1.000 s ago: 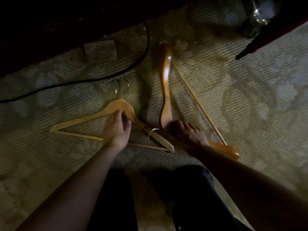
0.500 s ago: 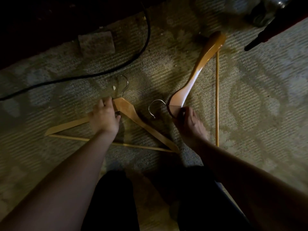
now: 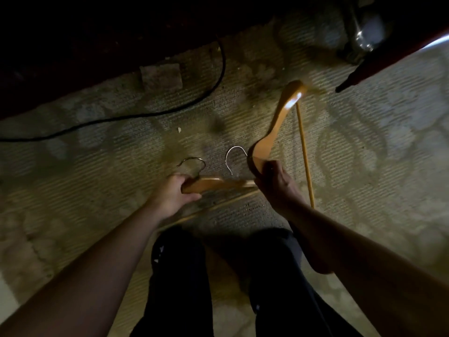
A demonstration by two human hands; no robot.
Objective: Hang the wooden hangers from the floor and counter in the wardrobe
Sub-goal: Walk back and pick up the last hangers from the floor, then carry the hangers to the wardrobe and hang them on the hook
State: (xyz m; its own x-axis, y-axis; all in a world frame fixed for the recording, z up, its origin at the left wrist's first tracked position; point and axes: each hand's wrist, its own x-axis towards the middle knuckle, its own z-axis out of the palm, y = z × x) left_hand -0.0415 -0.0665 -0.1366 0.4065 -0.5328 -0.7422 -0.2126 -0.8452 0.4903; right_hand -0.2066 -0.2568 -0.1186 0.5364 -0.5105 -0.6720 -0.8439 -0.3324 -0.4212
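A: Where are the two hangers at this moment?

B: Both are in the middle of the frame, over the patterned carpet (image 3: 97, 166). The left hand (image 3: 173, 194) is closed around the first hanger (image 3: 218, 183), close to its metal hook (image 3: 194, 161). This hanger lies almost flat across the frame, and its thin lower bar goes down to the left, under the wrist.

A: And the other hand?

B: The right hand (image 3: 275, 183) is closed around the middle of the second hanger (image 3: 274, 132), just beside its hook (image 3: 233, 158). One wooden arm of it points toward the upper right of the frame, where a bright spot of light shines on it. Its thin bar runs down the right side of the hand.

A: Do the two hangers touch each other?

B: The right end of the first one reaches the right hand, but I cannot tell if wood touches wood there.

A: What else is in the frame?

B: A black cable (image 3: 170, 110) bends over the carpet in the upper left. The dark trousers (image 3: 182, 276) of the person are at the bottom centre. The top of the frame is too dark to read.
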